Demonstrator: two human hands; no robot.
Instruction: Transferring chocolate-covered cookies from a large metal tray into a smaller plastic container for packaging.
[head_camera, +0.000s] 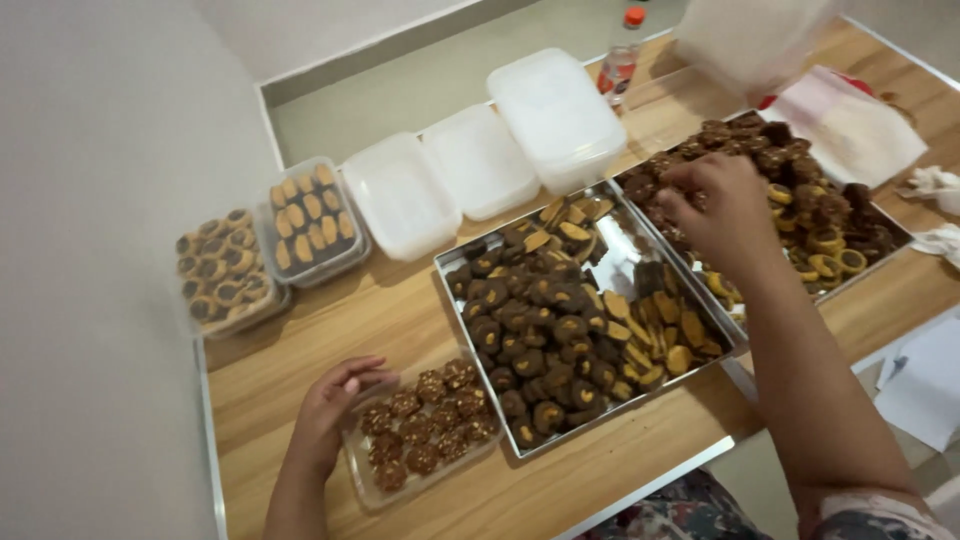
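nearest the camera, the left hand (335, 400) rests on the near left edge of a clear plastic container (372, 482) partly filled with dark, nut-topped cookies (428, 425); its fingers are loosely curled against the rim and hold nothing that shows. this container sits on the wooden counter (400, 320), just beside a steel tray (445, 262) of chocolate-coated cookies.

the right hand (718, 205) reaches over a second tray (895, 232) at the far right, which carries the same dark cookies mixed with ring-shaped ones. its fingers are bunched downward at the pile; whether a cookie is pinched between them cannot be told.

handling judgement: the cookies look small, light and crumbly, with loose topping. take each by its sides with fingertips, light pressure only. the container appears thin and flexible; support it at the rim or the base.

two filled containers (265, 245) and three white lidded tubs (480, 160) stand along the far edge.
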